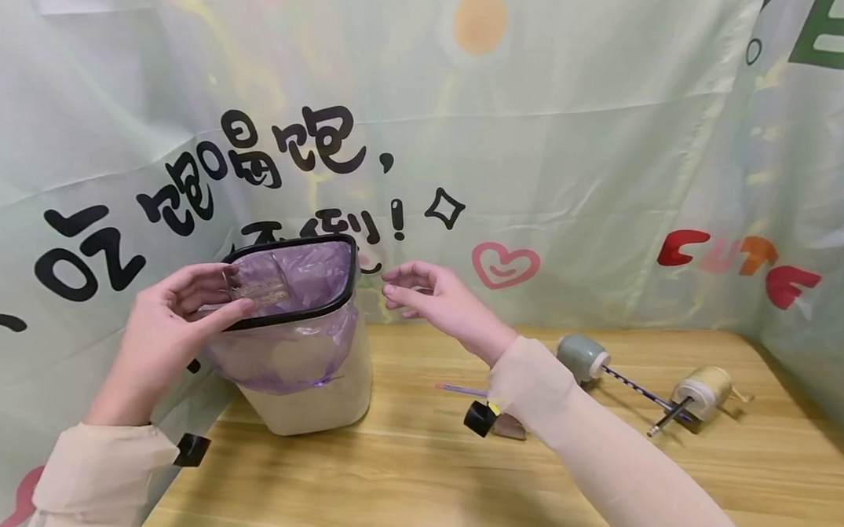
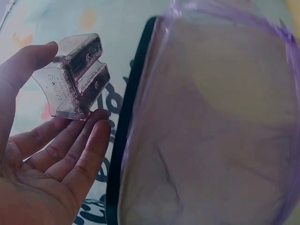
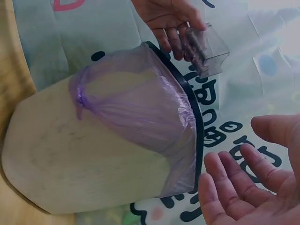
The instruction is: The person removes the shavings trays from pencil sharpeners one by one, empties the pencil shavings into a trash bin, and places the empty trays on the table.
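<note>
Left hand (image 1: 166, 326) pinching clear tray (image 1: 256, 288) over bin (image 1: 305, 331) rim, left of centre. Right hand (image 1: 431, 298) open, empty, just right of bin. Sharpeners (image 1: 583, 356) lower right on table (image 1: 403, 469).

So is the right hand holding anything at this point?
No: the right hand is open beside the bin, its palm bare and fingers relaxed.

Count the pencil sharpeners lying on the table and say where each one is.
2. The grey-green sharpener lies just right of the right sleeve, a striped pencil beside it. The cream sharpener lies further right, near the table's right edge. The sleeve may hide more.
</note>
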Tool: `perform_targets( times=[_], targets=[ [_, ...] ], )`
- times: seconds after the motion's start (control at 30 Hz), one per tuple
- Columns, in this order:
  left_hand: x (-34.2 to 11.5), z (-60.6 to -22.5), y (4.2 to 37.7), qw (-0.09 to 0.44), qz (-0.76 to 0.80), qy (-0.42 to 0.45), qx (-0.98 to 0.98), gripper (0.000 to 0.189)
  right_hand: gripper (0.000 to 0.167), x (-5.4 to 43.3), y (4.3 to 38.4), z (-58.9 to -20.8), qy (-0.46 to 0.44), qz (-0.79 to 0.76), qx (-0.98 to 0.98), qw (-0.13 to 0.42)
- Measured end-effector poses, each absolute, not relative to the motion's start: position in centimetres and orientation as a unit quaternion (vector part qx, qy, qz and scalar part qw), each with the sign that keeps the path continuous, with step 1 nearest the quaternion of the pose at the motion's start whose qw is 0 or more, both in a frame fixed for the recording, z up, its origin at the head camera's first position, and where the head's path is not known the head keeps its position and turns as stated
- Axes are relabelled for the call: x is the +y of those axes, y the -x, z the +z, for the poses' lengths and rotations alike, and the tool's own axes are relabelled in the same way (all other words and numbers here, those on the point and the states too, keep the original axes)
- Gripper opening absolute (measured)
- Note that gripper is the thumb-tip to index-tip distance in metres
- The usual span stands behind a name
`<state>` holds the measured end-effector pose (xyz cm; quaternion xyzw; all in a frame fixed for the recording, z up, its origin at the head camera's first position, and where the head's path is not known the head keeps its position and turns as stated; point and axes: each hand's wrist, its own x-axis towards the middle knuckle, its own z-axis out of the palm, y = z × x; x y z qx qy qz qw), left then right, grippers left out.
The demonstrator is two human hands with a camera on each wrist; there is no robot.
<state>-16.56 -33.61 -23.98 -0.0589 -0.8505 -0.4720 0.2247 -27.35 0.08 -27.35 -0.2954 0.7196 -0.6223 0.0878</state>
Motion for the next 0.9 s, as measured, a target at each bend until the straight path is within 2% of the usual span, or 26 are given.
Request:
perform_targets(
  times=[0.3,0.5,0.63,0.9],
  targets=[
    [-36.3,-23.7,18.1,0.238,-0.430,0.029,-0.870,0.046,0.038,-2.3,27.6,-25.9,0.320,-0.553,0.769,0.005],
    [-37.4,-23.5,18.7,0.240,-0.410,0.024,-0.880,0.046,0.044,-3.1,27.3,-25.4,0.338,-0.515,0.788,-0.001],
    [-37.9,-23.0,18.9,0.235,-0.389,0.021,-0.891,0.054,0.046,-3.5,27.2,-25.0,0.341,-0.492,0.801,-0.002],
    [-38.0,-22.6,19.8,0.211,-0.337,0.005,-0.918,0.064,0.042,-4.1,27.8,-25.4,0.348,-0.445,0.825,-0.009]
  ],
)
